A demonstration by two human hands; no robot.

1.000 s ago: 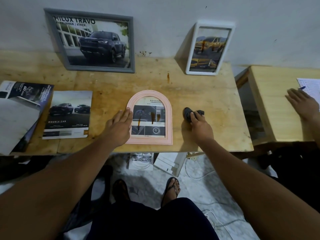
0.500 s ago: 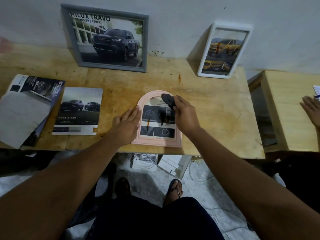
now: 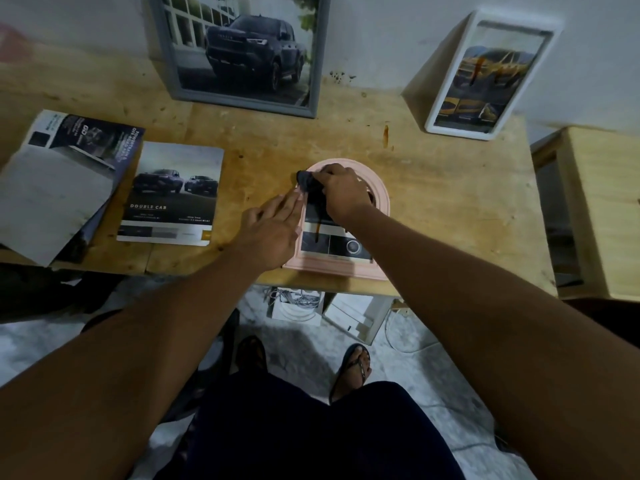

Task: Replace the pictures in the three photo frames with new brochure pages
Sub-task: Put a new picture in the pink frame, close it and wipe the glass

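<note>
A pink arched photo frame (image 3: pixel 379 199) lies flat near the front edge of the wooden table (image 3: pixel 450 202), with a brochure page behind its glass. My right hand (image 3: pixel 341 195) grips a dark cloth (image 3: pixel 306 180) and holds it on the upper left of the frame's glass. My left hand (image 3: pixel 273 226) lies flat with straight fingers on the frame's left edge. A grey frame (image 3: pixel 242 53) with a dark pickup picture and a white frame (image 3: pixel 485 77) with yellow car pictures lean against the wall.
A "Double Cab" brochure page (image 3: pixel 173 195) lies left of the pink frame, and an open brochure (image 3: pixel 59 181) lies at the far left. A second wooden table (image 3: pixel 602 209) stands to the right. Boxes and cables lie on the floor under the table.
My right hand carried the dark cloth from the table right of the pink frame onto its glass, then to the upper left. My view moved closer and leftward.
</note>
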